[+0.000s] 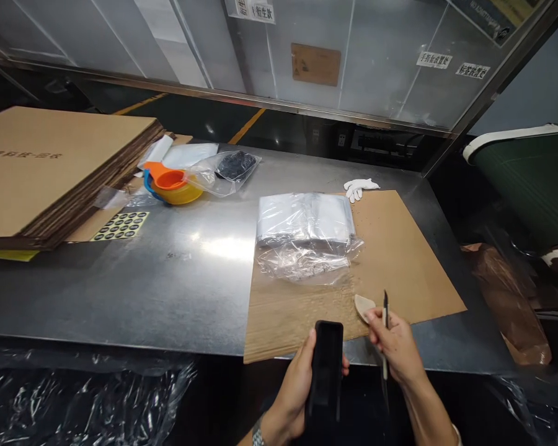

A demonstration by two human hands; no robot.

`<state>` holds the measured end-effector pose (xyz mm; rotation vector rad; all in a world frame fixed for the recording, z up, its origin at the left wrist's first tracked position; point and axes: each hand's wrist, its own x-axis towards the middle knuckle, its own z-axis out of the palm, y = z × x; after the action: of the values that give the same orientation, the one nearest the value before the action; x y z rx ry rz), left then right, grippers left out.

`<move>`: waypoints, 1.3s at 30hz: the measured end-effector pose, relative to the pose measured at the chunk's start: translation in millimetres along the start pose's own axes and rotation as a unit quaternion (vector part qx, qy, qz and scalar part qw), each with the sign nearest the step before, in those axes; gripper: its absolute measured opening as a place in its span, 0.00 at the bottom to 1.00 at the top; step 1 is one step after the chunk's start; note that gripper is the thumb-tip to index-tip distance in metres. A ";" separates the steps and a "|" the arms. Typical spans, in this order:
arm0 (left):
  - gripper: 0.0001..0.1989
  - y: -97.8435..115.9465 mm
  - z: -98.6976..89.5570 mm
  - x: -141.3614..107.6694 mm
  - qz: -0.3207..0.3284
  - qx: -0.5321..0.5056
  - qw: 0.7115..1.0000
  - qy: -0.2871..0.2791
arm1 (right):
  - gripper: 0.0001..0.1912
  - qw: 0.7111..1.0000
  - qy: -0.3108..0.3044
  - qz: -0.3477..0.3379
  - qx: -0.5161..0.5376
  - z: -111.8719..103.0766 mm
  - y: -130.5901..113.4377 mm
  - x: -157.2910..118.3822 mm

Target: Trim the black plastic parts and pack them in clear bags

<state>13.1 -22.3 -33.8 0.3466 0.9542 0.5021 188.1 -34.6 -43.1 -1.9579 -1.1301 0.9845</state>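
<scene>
My left hand [294, 389] is closed around a long black tray-like case [326, 371], hollow side toward me, held over the table's front edge. In my right hand [397, 347] is a slim brush-like stick [385, 322] with a dark pointed tip, standing nearly upright. A flat beige pad [364, 307] is pinched in the same fingers and juts out to the left; its material I cannot make out. Under and beyond both hands lies a brown cardboard sheet [400, 260]. A stack of clear plastic bags [307, 220] rests on it.
Flat cardboard boxes [65, 167] are piled at the left. Near them are orange, yellow and blue scoops [179, 192], a bag with black material [235, 166] and a sheet of round stickers [121, 227]. A white glove [360, 188] lies at the back; a glazed partition [307, 37] stands behind.
</scene>
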 end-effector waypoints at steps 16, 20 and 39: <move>0.28 16.6 1.7 23.6 -0.052 -0.077 0.996 0.002 | 0.14 0.874 0.227 -0.075 -0.423 -44.7 65.5 56.0; 0.23 15.2 4.9 27.2 -0.039 -0.062 0.995 0.061 | 0.15 0.867 0.240 -0.119 -0.421 -45.0 63.7 53.5; 0.22 -4.2 -23.5 89.2 0.411 0.376 0.797 0.232 | 0.08 0.823 0.101 -0.422 -0.367 28.2 -13.3 98.6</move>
<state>37.1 24.8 -109.5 1.4595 1.4575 1.0199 192.5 64.1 -73.6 -1.6584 -2.1702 -0.1806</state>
